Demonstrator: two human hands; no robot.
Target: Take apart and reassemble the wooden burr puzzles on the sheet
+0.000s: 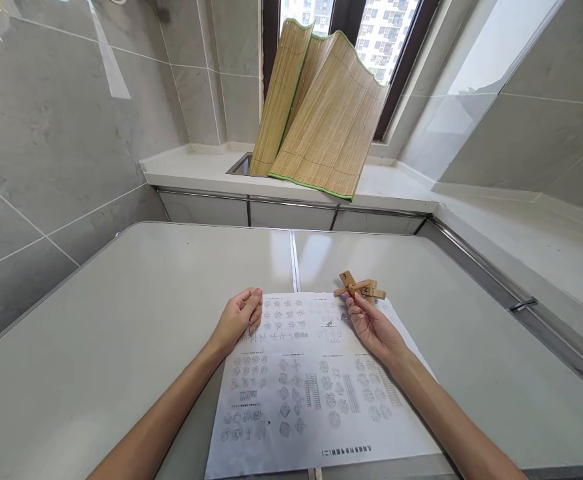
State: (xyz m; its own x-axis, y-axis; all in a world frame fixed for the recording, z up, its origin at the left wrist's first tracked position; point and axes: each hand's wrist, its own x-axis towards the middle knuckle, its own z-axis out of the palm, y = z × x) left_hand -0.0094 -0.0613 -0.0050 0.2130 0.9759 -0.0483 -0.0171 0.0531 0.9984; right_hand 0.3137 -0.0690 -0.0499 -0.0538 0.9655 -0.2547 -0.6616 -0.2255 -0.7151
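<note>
Several flat wooden pieces with dark numbers, crossed and interlocked like a wooden burr puzzle (368,289), sit at the fingertips of my right hand (376,330). Thumb and fingers pinch the puzzle's near side, over the far right corner of a printed sheet (306,400). Rows of small line drawings of puzzle shapes cover the sheet, and its print faces away from me, upside down. My left hand (241,317) rests at the sheet's far left edge, fingers curled in, with no object showing in it. My right forearm covers part of the sheet's right side.
Under the sheet is a pale glossy table (96,347) with a seam down its middle. Beyond it, a folded bamboo mat (331,120) with green edging leans against the window on a white ledge (186,167). Grey tiled walls stand on both sides, and a metal rail (486,267) runs along the right.
</note>
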